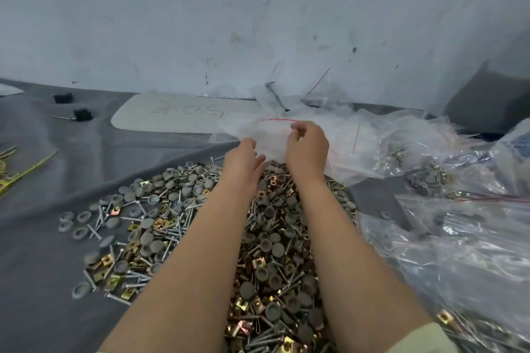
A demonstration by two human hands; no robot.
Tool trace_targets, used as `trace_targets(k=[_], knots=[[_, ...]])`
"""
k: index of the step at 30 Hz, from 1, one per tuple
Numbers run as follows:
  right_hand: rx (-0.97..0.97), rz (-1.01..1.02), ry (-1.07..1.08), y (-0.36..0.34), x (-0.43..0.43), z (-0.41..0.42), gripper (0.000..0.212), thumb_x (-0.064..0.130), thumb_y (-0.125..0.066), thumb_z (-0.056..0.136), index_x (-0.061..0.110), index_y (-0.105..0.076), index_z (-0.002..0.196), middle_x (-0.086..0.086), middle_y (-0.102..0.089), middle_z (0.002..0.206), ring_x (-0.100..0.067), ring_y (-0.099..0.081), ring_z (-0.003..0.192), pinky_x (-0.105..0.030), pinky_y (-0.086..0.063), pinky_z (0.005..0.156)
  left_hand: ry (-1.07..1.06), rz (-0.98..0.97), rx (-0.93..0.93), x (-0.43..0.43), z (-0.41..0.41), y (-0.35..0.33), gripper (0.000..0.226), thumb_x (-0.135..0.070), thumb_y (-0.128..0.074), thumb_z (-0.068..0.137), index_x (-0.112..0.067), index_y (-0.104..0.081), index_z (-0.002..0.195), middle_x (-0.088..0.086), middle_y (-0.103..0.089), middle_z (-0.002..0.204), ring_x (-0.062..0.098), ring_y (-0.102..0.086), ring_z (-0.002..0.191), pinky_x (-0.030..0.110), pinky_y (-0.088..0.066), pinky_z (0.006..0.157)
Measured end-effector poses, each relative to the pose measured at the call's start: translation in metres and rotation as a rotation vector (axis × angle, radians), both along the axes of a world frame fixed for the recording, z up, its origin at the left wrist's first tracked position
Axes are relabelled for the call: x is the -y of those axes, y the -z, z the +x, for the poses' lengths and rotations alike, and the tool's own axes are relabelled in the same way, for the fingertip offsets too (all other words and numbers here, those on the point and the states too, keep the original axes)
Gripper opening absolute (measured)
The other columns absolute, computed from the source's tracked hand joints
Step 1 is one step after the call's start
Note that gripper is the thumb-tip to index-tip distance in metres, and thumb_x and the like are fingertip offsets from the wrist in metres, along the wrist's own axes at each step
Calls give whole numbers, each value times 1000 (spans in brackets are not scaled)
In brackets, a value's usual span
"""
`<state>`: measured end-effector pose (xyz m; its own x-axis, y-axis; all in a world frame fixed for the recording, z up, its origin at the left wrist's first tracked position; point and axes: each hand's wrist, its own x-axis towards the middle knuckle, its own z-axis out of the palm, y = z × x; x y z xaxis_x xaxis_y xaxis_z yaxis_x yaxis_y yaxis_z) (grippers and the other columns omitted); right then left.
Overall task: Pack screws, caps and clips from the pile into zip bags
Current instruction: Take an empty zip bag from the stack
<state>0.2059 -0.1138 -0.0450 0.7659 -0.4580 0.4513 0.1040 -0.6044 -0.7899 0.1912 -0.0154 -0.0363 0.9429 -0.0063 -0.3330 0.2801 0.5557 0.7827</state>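
- Thin yellow strips (pixel 17 172) lie at the far left edge of the grey cloth (pixel 43 238). Two small black blocks (pixel 63 97) sit behind them.
- A flat white card (pixel 172 117) with handwritten marks lies at the back, near the wall.
- The pile of silver screws, round grey caps and brass-coloured square clips (pixel 160 218) spreads over the cloth under both forearms. The caps are matte and dished, the screws long and thin, and the clips shiny folded metal.
- The left hand (pixel 243 159) reaches to the lower edge of the clear zip bag with a red seal line (pixel 269 135). Its fingers bend down out of sight, so I cannot tell whether it grips the bag.
- That bag is thin, crinkled film, lifted just beyond the pile's far end, between the two hands.
- The right hand (pixel 307 149) has its fingers curled, pinching the bag's top edge right by the red line.
- A loose heap of clear plastic bags (pixel 387 135) lies to the right. Among them, filled clear bags (pixel 427 178) hold the same parts.
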Motion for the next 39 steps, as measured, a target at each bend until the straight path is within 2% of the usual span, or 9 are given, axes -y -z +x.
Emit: trace_targets(k=[4,8,11,15,21,24,28,32,39], knots=[[130,323,-198,-18,-10,-19,13,3,-52,93,11,-54,104,-5,-58,102,-16,-65,89,-31,-53,87,48,0,31,3,-14,-6,41,-15,-46,99,2,-39,136,19,-47,134,26,-53,117,29,-46,92],[45,897,-523,-36,-14,-56,39,0,-54,91,14,-46,126,-14,-60,104,-22,-69,84,-36,-57,86,157,-139,125,-6,-45,-21,20,-22,-49,98,-4,-57,98,8,-62,92,17,-61,76,27,-50,73],[-121,341,-584,-37,-17,-97,26,16,-62,90,18,-61,116,-6,-69,106,-18,-67,98,-36,-52,93,230,-135,266,-22,-75,-30,30,-29,-42,101,-7,-62,102,7,-67,95,13,-63,76,27,-49,74],[147,102,-330,-26,-26,-152,17,17,-62,91,33,-56,93,16,-62,86,12,-57,77,-3,-43,70,-61,717,411,-50,-131,-16,16,-42,-52,94,-32,-56,106,-9,-56,121,-3,-54,97,29,-46,88],[58,-187,-412,28,-70,-200,28,24,-58,94,24,-61,122,13,-62,117,0,-55,109,-22,-45,96,-27,558,498,-63,-177,16,17,-30,-60,91,-17,-64,101,-5,-70,92,3,-67,82,15,-53,69],[0,-328,-504,43,-75,-202,38,23,-54,96,31,-54,133,20,-54,126,8,-40,120,-7,-27,104,-125,607,433,-68,-173,40,6,-18,-62,91,-15,-60,86,-2,-64,81,2,-63,69,10,-48,62],[32,-187,-433,50,-72,-199,22,16,-55,94,22,-67,111,15,-61,105,14,-51,98,-2,-37,86,-179,705,491,-76,-166,52,15,-11,-58,93,-18,-56,79,-3,-63,77,-3,-60,63,9,-46,56],[45,104,-343,48,-76,-200,30,13,-63,90,36,-44,94,11,-60,84,5,-59,80,-9,-46,65,-186,1039,698,-68,-174,52,21,-14,-58,91,-33,-50,85,-16,-55,91,-2,-56,76,15,-48,63],[16,218,-270,41,-58,-196,15,17,-55,94,20,-55,80,5,-60,66,0,-57,52,-13,-41,46,-390,1352,998,-70,-178,47,18,4,-61,80,-2,-67,95,10,-57,102,18,-54,85,27,-47,68]])
